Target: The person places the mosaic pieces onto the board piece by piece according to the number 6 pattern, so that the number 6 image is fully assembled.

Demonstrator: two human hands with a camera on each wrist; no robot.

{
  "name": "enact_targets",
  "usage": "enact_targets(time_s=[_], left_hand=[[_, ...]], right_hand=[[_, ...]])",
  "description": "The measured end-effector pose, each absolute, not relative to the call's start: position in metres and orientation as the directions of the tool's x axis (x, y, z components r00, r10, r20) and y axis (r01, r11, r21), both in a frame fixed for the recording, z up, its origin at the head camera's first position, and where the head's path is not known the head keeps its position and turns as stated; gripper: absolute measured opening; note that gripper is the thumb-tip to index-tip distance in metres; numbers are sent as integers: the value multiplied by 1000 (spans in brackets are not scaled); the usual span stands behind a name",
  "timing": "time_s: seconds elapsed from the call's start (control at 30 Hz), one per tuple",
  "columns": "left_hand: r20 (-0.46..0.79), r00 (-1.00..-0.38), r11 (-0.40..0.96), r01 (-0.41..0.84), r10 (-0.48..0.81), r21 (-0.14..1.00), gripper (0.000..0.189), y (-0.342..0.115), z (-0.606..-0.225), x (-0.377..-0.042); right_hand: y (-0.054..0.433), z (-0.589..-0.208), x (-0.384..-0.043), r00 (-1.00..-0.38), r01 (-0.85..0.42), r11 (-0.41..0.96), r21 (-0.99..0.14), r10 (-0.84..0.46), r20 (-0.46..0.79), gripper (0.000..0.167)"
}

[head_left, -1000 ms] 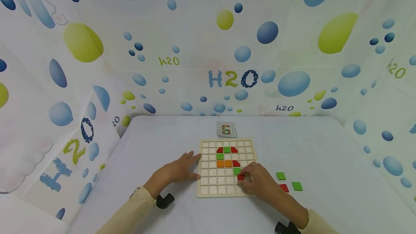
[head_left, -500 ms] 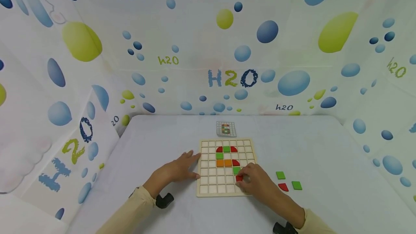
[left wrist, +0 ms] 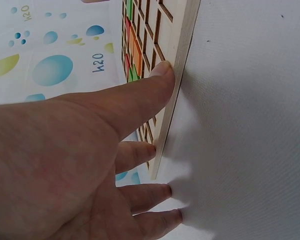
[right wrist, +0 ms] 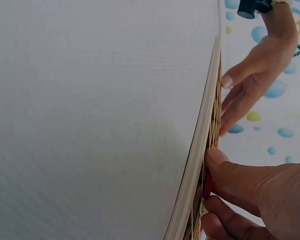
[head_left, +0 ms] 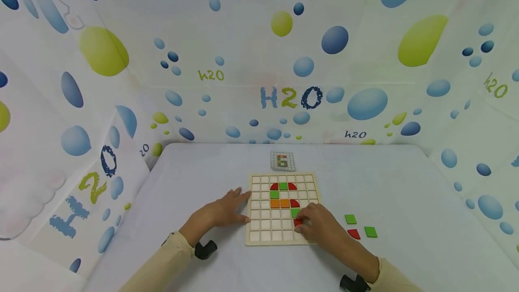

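A wooden grid board [head_left: 265, 225] lies on the white table, holding red, green and orange tiles in some of its squares. My right hand [head_left: 322, 225] pinches a red tile [head_left: 298, 222] over the board's lower right part, just below a green tile [head_left: 295, 212]. In the right wrist view, the red tile [right wrist: 208, 184] shows edge-on between thumb and fingers, close to the grid. My left hand [head_left: 225, 211] rests with spread fingers against the board's left edge. From the left wrist, the thumb [left wrist: 150, 92] touches the board's rim.
To the right of the board lie two green tiles, one nearer the board [head_left: 350, 219] and one farther out [head_left: 371, 231], plus a red rounded tile [head_left: 353, 234]. Behind the board is a small pattern card [head_left: 282, 161]. A printed curtain [head_left: 243, 48] hangs behind the table.
My right hand has shifted slightly left with the red tile, which now sits lower and further left, just under the green one. The left hand stays at the board's edge.
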State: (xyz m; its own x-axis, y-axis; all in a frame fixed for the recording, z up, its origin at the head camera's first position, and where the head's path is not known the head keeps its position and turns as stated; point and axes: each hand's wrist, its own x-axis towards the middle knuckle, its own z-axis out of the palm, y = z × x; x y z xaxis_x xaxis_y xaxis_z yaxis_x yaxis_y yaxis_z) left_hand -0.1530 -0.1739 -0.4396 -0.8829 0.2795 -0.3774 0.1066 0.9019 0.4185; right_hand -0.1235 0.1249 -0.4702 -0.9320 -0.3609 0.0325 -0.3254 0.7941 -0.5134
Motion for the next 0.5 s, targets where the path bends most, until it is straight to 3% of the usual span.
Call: enact_targets(time_s=[0.5], left_hand=[[-377, -882, 901, 111, 284, 419, 87, -175, -443, -154]], right_hand=[[127, -468, -127, -902, -395, 782, -482, -429, 45, 16]])
